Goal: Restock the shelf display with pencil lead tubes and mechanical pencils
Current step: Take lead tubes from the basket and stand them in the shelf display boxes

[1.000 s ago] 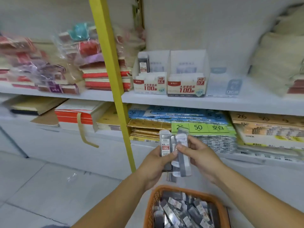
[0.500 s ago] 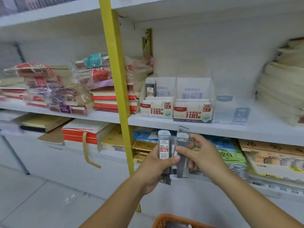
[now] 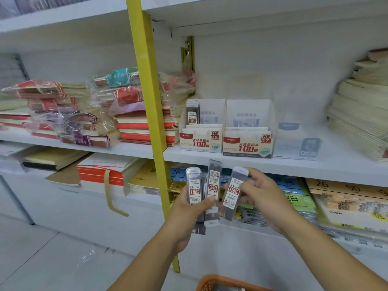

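Pencil lead tubes [image 3: 194, 190] are held up in front of a white shelf unit [image 3: 273, 164], just below the edge of its middle board. A yellow upright post [image 3: 147, 101] runs from top to bottom in front of the shelves, left of centre. On the middle board, stacks of plastic-wrapped notebooks [image 3: 63, 114] lie at the far left. A pile of red and cream notebooks [image 3: 144, 131] sits behind the post, and a tall heap of cream paper goods [image 3: 361, 106] fills the right edge. The board below carries brown and red pads [image 3: 100, 173] on the left and flat packs printed with 26 and 50 [image 3: 346, 190] on the right.

Three display boxes stand side by side on the middle board, right of the post. The one marked HB 0.5 [image 3: 201, 141] touches the one marked HB 0.7 [image 3: 247, 145], and a clear box [image 3: 296, 143] is just to the right. A few shelved tubes [image 3: 192, 114] stand upright in the back left corner of the HB 0.5 box. At the near bottom edge only the rim of an orange basket [image 3: 210, 283] shows.

The left hand [image 3: 189, 219] grips a bundle of the pencil lead tubes, thumb across their fronts. One label reads 0.5 the right way up, and its neighbour's label is upside down. The right hand [image 3: 264, 198], close beside but apart, pinches a single tube [image 3: 233, 192], which is tilted with its cap leaning right and its lower end near the bundle
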